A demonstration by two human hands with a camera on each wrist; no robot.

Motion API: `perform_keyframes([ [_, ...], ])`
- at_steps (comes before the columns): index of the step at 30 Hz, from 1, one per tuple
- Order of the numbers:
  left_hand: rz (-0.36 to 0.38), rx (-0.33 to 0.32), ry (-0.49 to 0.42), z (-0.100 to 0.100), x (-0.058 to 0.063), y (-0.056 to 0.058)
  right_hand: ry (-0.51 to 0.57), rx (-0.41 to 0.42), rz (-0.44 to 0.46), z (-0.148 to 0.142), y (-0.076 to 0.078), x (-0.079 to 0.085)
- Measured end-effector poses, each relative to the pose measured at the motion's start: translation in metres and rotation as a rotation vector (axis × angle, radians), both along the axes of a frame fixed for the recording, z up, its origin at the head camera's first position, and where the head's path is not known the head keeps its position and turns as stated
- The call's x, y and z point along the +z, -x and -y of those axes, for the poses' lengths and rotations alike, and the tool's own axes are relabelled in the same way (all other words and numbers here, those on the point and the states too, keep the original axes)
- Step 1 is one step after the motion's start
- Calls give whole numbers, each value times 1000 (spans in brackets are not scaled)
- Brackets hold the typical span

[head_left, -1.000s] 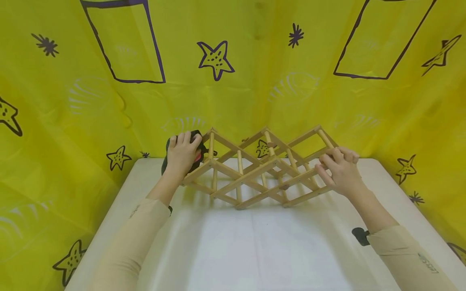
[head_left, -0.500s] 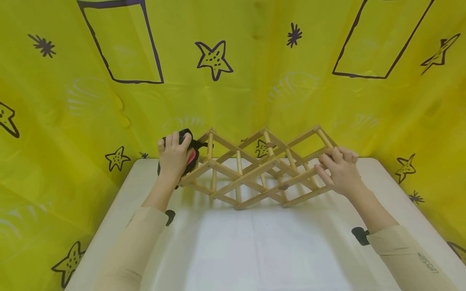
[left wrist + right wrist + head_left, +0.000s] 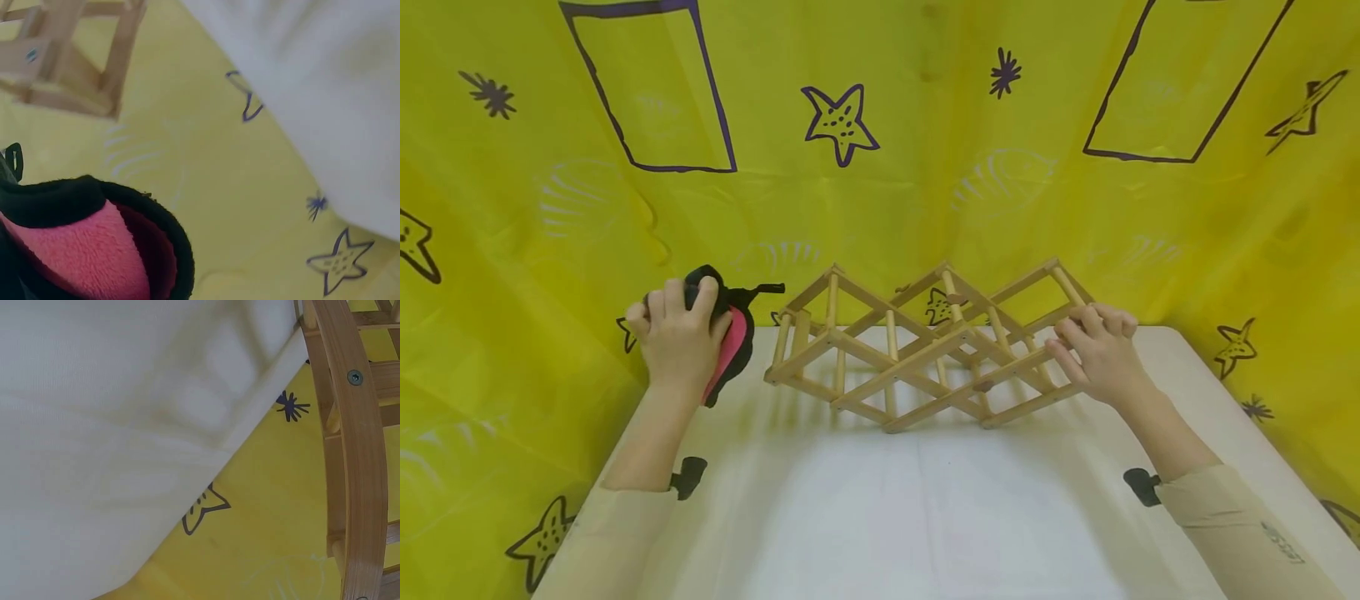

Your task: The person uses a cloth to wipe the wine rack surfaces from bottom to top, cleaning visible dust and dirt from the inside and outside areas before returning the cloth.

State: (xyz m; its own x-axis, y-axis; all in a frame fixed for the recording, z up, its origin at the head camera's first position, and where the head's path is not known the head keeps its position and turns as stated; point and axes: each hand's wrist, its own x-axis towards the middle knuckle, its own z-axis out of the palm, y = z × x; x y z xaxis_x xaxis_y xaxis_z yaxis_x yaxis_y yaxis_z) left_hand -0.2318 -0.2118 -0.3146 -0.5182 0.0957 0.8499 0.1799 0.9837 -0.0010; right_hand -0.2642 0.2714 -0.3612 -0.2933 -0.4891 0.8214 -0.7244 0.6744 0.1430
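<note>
A black fabric item with a pink fleecy lining (image 3: 730,354) is in my left hand (image 3: 677,333), off the left end of the rack. My fingers curl over its top, and a thin black strap sticks out toward the rack. In the left wrist view, the pink lining (image 3: 94,256) shows inside a thick black edge. An expanded lattice-sided wooden wine rack (image 3: 895,367) stands on the white table. My right hand (image 3: 1101,354) grips its right end, fingers curled over the wood. The right wrist view shows a curved wooden slat (image 3: 365,462) with a screw.
The white table (image 3: 910,517) reaches back to a yellow curtain (image 3: 910,208) printed with dark stars and frames. Small black devices sit at both wrists, such as the right wrist device (image 3: 1142,487). The rack spans the table's back part.
My left hand has drawn the black item with pink lining leftward, out of the rack's left end, which now shows uncovered. My right hand and the rack have stayed nearly still.
</note>
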Motion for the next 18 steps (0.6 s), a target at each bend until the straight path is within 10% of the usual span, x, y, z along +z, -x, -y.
perform_keyframes([
  [8,-124,-134,22,6,7,-43,-14,-8,-5,2,-2,2],
  [18,-323,-320,127,-32,-2,-72,-15,15,-44,4,-1,0],
])
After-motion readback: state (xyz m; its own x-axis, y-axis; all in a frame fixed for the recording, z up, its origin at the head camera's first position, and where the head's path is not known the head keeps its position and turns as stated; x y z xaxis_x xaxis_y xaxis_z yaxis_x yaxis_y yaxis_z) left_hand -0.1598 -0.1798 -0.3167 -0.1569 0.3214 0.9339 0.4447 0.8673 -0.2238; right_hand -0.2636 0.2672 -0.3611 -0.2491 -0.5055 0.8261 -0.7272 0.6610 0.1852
